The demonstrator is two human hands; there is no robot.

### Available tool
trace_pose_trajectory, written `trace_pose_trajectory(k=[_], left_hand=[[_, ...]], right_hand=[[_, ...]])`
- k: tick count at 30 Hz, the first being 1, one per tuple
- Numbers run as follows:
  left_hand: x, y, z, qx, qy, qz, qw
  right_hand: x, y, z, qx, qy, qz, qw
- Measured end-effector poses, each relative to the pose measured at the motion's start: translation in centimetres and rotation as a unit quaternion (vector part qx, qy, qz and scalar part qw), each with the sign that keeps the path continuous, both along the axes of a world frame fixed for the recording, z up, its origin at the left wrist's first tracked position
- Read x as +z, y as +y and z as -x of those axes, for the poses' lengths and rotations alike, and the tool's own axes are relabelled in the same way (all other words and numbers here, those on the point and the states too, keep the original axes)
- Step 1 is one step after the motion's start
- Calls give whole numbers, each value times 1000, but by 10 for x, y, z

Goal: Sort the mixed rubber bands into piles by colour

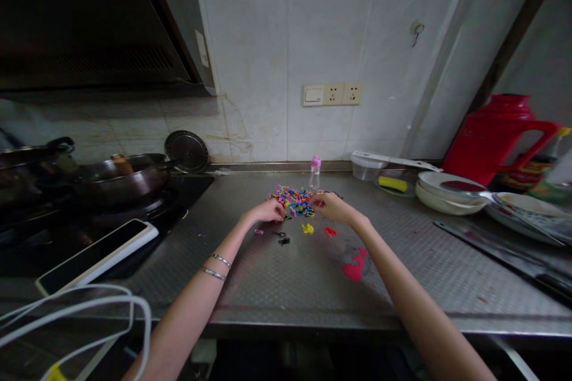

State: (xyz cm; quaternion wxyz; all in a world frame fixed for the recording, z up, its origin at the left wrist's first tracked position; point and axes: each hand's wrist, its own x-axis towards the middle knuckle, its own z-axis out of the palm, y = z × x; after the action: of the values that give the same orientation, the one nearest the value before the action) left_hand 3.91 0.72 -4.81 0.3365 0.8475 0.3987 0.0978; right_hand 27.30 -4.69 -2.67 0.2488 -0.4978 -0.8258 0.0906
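A loose pile of small multicoloured bands (292,197) lies on the metal counter (277,280). At the pile's left edge is my left hand (270,211), its fingers curled together; what they hold, if anything, is too small to name. My right hand (325,205) is at the right edge, fingertips pinched, their contents unclear. Nearer the front are a small yellow group (308,228), a red group (330,231) and a black group (283,240). One pink piece (258,231) lies left of the black ones. Behind the pile stands a small clear bottle with a pink top (315,171).
On the left are a stove with pans (129,175), a white-edged phone-like device (96,256) and white cables (143,303). To the right stand a plastic tub (367,168), stacked bowls (449,199), a red jug (496,137) and a long dark knife-like object (487,255).
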Motion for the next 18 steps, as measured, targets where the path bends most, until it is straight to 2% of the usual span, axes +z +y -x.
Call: trace_pose_trajectory(k=[4, 11, 15, 18], left_hand=[[-4, 4, 1, -8, 4, -15, 1000], [-6, 6, 1, 3, 11, -28, 1000], [-2, 7, 5, 2, -4, -26, 1000], [7, 6, 10, -4, -34, -33, 999]], right_hand=[[-6, 8, -1, 9, -1, -13, 1000], [-14, 18, 1, -8, -16, 9, 1000], [-19, 19, 2, -14, -2, 7, 1000], [-22, 17, 3, -28, 6, 4, 1000]])
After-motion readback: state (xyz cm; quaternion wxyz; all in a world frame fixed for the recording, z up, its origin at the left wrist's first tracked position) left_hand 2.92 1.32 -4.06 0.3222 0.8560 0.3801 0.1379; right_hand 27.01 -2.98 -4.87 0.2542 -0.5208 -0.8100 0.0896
